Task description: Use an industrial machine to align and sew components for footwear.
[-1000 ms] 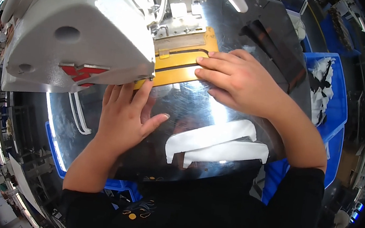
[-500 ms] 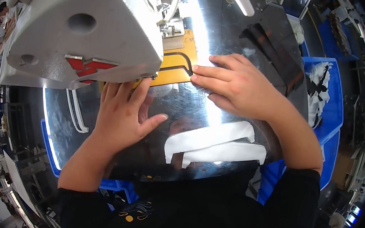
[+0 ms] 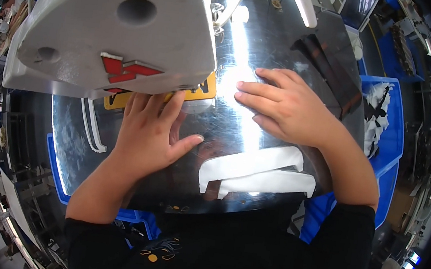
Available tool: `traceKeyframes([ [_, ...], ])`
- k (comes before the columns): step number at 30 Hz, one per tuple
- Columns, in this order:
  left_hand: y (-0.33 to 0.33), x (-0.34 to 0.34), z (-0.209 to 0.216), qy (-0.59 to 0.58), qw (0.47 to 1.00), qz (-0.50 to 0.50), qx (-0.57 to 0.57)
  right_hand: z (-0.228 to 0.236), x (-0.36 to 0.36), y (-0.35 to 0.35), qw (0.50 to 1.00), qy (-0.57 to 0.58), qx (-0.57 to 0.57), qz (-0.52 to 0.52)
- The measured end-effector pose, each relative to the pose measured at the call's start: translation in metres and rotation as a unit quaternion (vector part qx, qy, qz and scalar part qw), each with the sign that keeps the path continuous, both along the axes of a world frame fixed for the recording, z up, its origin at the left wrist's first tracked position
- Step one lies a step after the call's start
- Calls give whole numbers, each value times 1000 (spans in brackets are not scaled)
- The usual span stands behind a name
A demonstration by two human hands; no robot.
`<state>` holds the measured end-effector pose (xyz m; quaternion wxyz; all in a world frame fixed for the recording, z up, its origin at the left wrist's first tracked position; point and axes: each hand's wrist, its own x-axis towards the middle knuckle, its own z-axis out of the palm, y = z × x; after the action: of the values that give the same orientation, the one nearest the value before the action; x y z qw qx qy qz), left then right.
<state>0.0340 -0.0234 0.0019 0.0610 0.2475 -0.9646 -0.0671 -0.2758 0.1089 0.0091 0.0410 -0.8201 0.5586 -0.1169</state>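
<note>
The large pale-grey head of a sewing machine (image 3: pixel 84 43) hangs over the left side of the table. Beneath it shows part of a flat yellow template (image 3: pixel 209 88) with black marks; the rest is hidden by the machine. My left hand (image 3: pixel 148 131) is open at the template's near edge, its fingertips partly out of sight under the head and the thumb spread to the right. My right hand (image 3: pixel 288 108) is open over the shiny table, fingers stretched left, apart from the template and holding nothing. Two white curved cut pieces (image 3: pixel 255 163) overlap near the table's front edge.
Narrow white strips (image 3: pixel 92 127) lie left of my left hand. Dark flat pieces (image 3: pixel 326 67) rest at the far right of the dark, glossy table (image 3: pixel 177 183). Beyond its right edge, a blue bin (image 3: pixel 395 121) holds white and black scraps. A white arm (image 3: pixel 301 2) reaches over the back.
The yellow template has shifted left beneath the machine head, so less of it shows. My right fingertips, earlier at its right edge, are now apart from it. The whole view has shifted slightly.
</note>
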Motion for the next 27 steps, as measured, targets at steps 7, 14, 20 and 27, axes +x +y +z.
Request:
traceKeyframes([
  [7, -9, 3, -6, 4, 1000, -4, -3, 0, 0, 0, 1000, -4, 5, -2],
  [14, -14, 1, -7, 16, 1000, 7, 11, 0, 0, 0, 1000, -3, 5, -2],
  [20, -12, 1, -4, 11, 1000, -4, -6, 0, 1, 0, 1000, -2, 3, -2],
  [27, -11, 1, -4, 15, 1000, -2, -17, 1, 0, 1, 1000, 1, 7, -2],
])
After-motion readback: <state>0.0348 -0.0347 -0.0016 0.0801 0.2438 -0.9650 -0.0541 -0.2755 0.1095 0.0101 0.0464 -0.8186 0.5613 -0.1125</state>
